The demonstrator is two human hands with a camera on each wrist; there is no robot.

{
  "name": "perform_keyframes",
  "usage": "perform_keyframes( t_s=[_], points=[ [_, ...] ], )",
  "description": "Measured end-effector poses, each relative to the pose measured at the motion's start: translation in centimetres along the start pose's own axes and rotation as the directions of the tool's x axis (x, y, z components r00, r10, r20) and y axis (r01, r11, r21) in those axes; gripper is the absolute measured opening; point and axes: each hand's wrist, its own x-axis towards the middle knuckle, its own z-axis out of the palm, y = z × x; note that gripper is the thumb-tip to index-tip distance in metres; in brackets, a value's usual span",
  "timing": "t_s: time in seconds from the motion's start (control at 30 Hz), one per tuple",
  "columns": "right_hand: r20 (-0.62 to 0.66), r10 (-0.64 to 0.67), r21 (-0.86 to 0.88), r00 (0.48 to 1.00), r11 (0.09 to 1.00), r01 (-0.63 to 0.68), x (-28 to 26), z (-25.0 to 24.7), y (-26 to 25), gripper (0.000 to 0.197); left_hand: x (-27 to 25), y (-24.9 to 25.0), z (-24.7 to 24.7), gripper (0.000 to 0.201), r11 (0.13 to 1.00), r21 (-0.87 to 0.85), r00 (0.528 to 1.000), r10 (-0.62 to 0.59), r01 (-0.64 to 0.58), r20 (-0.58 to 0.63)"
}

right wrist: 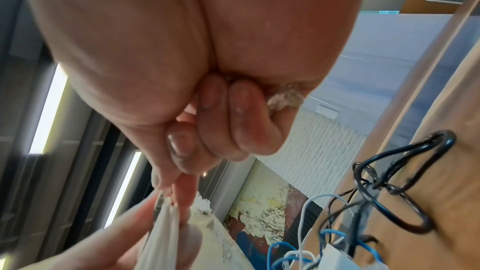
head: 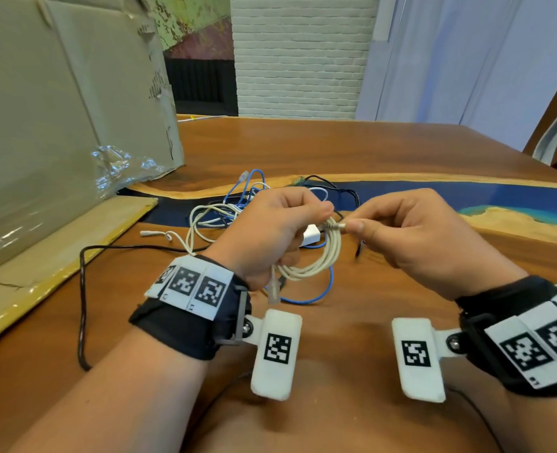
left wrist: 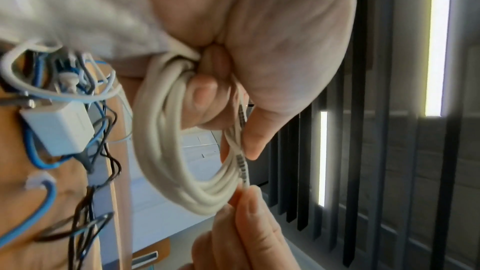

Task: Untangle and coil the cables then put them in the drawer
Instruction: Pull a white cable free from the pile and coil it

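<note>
A cream-white cable [head: 316, 261] hangs in a coil of several loops from my left hand [head: 280, 230], whose fingers curl round the bundle [left wrist: 166, 130] above the wooden table. My right hand [head: 411, 237] pinches the coil's free end, a ribbed plug tip [head: 336, 225], between thumb and forefinger right beside the left thumb. In the right wrist view the pinching fingertips [right wrist: 168, 184] meet the white strands [right wrist: 163, 233]. Behind the hands lies a tangle of blue cable [head: 247, 184], thin white cable [head: 202, 220] and black cable [head: 329, 188], with a white charger block [head: 311, 238].
A large cardboard box [head: 58, 109] with plastic wrap stands at the left, its flap [head: 42, 266] lying flat on the table. A long black cable [head: 83, 308] loops along that flap. The table [head: 385, 152] has a blue resin strip. No drawer is in view.
</note>
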Motion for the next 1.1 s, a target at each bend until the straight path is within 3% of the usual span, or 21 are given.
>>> perform_keyframes(
  t_s=[0.13,0.33,0.43,0.6,0.73,0.93,1.0,1.1],
  points=[
    [-0.001,-0.029,0.039,1.000,0.999,0.029,-0.1,-1.0,-0.2,0.012,-0.1,0.2,0.4,0.021,0.998,-0.058,1.000,-0.013,0.014,0.009],
    [0.012,-0.029,-0.045,1.000,0.999,0.029,-0.3,-1.8,-0.3,0.011,0.0,0.1,0.6,0.033,0.992,0.125,0.999,-0.013,0.018,-0.041],
    [-0.044,-0.029,0.032,0.999,0.999,0.031,-0.2,-2.5,0.0,0.014,0.0,0.1,0.3,0.042,0.992,0.122,0.998,-0.033,0.041,-0.061],
    [-0.029,-0.023,0.038,0.999,0.999,0.024,0.1,-2.4,0.7,0.018,-0.3,0.3,0.1,0.030,0.994,-0.103,1.000,-0.024,0.025,0.011],
    [-0.023,-0.080,-0.073,0.997,0.994,0.078,0.1,-2.4,0.6,0.015,-0.8,0.9,0.7,0.030,0.950,-0.309,0.998,-0.038,0.052,0.052],
    [-0.106,-0.076,-0.141,0.991,0.988,0.061,0.2,-1.6,0.5,0.009,-0.9,1.0,2.2,0.026,0.885,-0.466,1.000,-0.015,0.006,-0.016],
    [-0.098,-0.036,-0.079,0.995,0.996,0.028,0.3,-0.2,0.3,0.011,-0.8,0.8,2.4,0.027,0.893,-0.449,0.998,0.004,-0.032,-0.064],
    [-0.052,0.061,0.170,0.997,0.984,-0.052,0.2,1.9,0.0,0.009,-0.5,0.7,2.3,0.030,0.926,-0.359,0.988,0.067,-0.114,-0.140]
  ],
)
